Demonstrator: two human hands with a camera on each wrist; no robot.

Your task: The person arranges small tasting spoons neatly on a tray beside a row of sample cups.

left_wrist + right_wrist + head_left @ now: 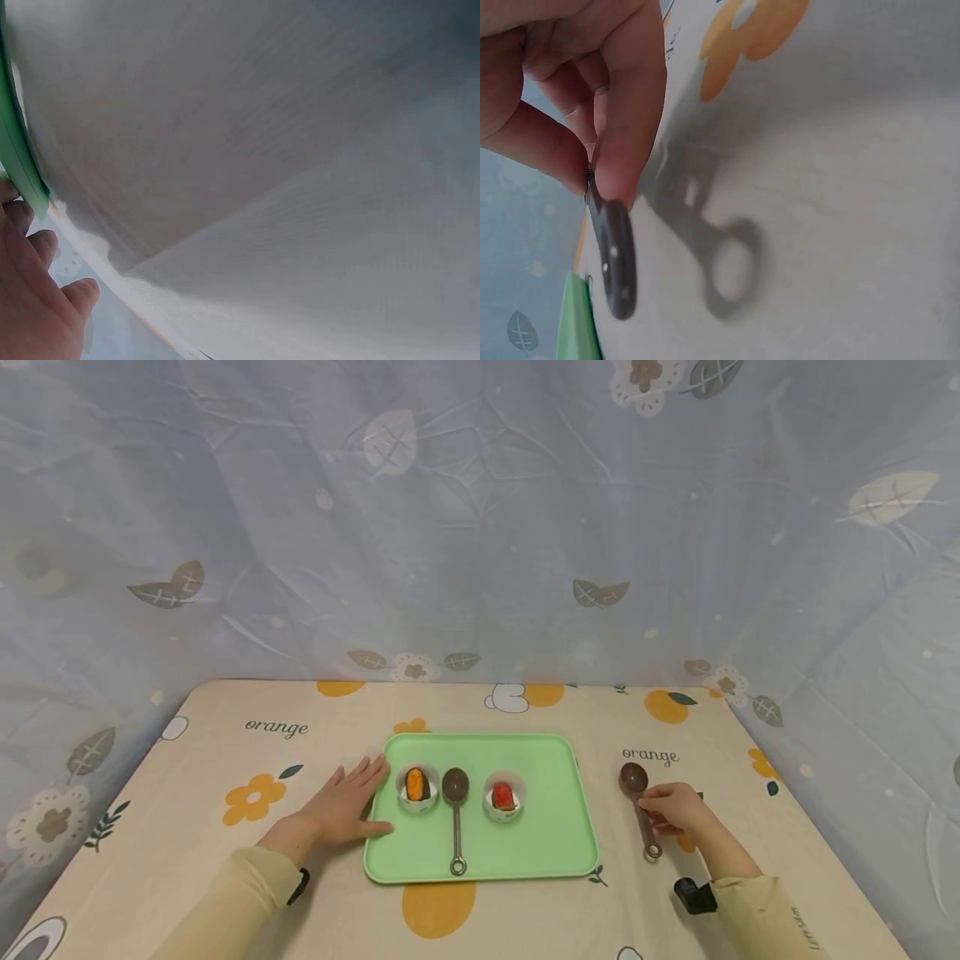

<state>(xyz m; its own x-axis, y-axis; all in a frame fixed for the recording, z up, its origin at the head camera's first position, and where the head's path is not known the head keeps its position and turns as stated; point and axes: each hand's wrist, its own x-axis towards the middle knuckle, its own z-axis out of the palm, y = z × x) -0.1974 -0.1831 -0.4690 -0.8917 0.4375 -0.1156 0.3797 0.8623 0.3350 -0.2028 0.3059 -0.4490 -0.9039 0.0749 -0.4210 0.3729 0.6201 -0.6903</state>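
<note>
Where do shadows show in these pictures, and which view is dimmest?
Right wrist view: the held spoon casts a soft, ring-ended shadow on the tablecloth; head view: light fairly even, faint shade beside the left sleeve; left wrist view: dimmest, hazy, darkest towards the top right corner.

a creased, blue-grey, leaf-printed curtain (480,568) hangs behind and beside a cream tablecloth (540,918) patterned in orange.

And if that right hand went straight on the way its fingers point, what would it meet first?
Beyond the spoon it holds, the right hand would probably meet the right edge of the green tray, off to its left. Height is hard to judge, so it might pass above.
</note>
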